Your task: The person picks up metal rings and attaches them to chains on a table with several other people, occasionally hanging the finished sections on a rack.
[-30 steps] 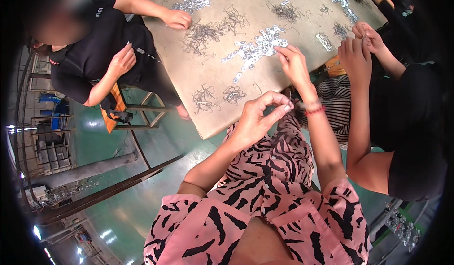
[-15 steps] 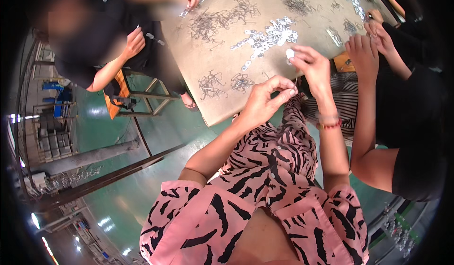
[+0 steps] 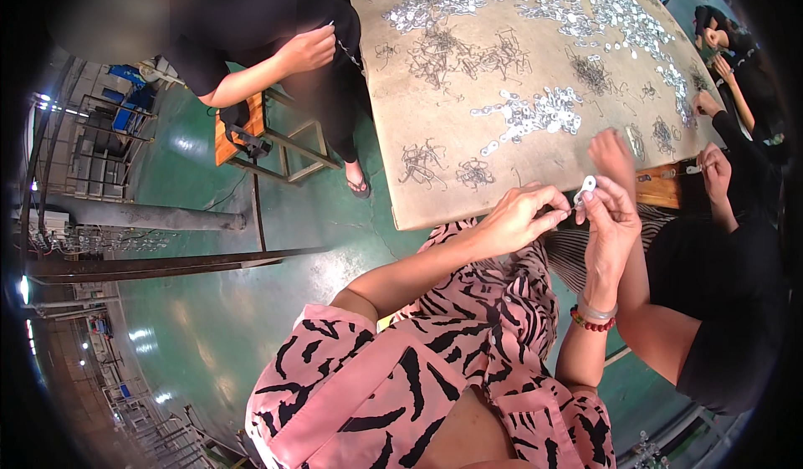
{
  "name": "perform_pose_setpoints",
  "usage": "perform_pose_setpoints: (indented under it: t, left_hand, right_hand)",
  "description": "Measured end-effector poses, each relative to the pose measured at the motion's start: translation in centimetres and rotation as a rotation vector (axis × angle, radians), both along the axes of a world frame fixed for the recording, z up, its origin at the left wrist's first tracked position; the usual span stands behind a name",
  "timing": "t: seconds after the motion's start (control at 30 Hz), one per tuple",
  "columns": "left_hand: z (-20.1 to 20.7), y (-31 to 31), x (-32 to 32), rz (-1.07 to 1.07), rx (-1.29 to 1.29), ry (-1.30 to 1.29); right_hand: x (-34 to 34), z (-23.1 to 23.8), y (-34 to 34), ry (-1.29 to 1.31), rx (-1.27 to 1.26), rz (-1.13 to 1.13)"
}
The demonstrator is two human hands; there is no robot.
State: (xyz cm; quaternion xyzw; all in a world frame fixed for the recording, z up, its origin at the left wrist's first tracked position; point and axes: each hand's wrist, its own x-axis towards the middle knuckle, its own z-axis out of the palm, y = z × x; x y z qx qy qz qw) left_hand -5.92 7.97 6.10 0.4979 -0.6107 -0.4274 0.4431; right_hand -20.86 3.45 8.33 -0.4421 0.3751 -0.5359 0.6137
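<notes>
Between the thumb and fingers of my right hand (image 3: 612, 230) is a small pale, flat metal link plate (image 3: 588, 184) with rounded ends and a hole. My left hand (image 3: 523, 218) meets it just to the left, thumb and forefinger pinched together. Whatever sits in that pinch is too small to make out. Both hands are held up off the near edge of the table (image 3: 435, 205). Beyond them lies a pile of similar link plates (image 3: 544, 113), with small heaps of bent wire hooks (image 3: 422, 164) to its left and nearer.
A co-worker's arm (image 3: 637, 276) is close beside my right hand. Across the left table edge, another person's hand (image 3: 308, 49) holds a small piece. More wire hooks (image 3: 468, 55) and scattered plates (image 3: 623, 17) cover the far table. A wooden stool (image 3: 238, 138) stands at the left.
My right hand has brought the link plate over to my left fingertips. The view has shifted, so the table sits further right. The neighbour's hands on the right have moved apart.
</notes>
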Motion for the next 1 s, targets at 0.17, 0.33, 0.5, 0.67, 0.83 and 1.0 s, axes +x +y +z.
perform_pose_setpoints:
  t: [0.17,0.33,0.5,0.67,0.83,1.0]
  left_hand:
    - [-0.9,-1.6,2.9,0.149,-0.160,-0.015]
    - [-5.0,-7.9,14.5,0.597,-0.009,-0.619]
    - [-8.7,-9.1,18.1,0.579,-0.068,-0.915]
    - [-9.4,-7.9,18.0,0.542,-0.102,-1.096]
    - [-8.8,-8.6,15.1,0.580,-0.160,-0.571]
    - [-3.8,-4.8,9.1,0.392,0.013,-0.129]
  right_hand:
    - [0.4,-0.8,0.6,0.052,0.023,-0.002]
    - [0.5,-1.1,0.3,0.080,0.024,0.007]
    - [0.1,-1.5,-0.1,0.068,0.029,0.022]
    - [0.6,-1.6,0.1,0.042,0.033,0.044]
    - [-1.0,-2.3,0.3,0.217,-0.060,-0.070]
    - [0.1,-0.9,1.7,0.402,-0.079,-0.085]
